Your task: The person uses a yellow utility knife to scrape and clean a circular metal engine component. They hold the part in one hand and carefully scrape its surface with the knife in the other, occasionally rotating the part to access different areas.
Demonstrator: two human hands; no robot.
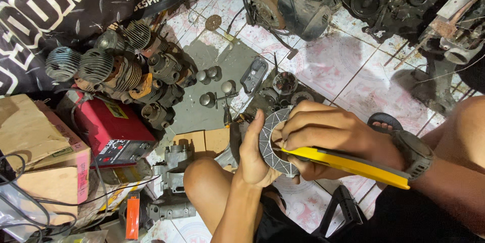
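My left hand [252,154] holds the flat grey metal ring with ribbed segments [270,147] by its edge, above my knee. My right hand [323,134] has a closed grip on the yellow-handled cutter knife [348,164], its tip against the ring. I think the tip could slip off the hard metal toward my left thumb, because the ring is only pinched, not supported. If my pinch loosens, the ring may fall on the dirty white patterned floor tiles [353,71]. Around me are finned grey engine cylinders [113,68], a red metal machine box [113,131] and brown cardboard boxes [35,142].
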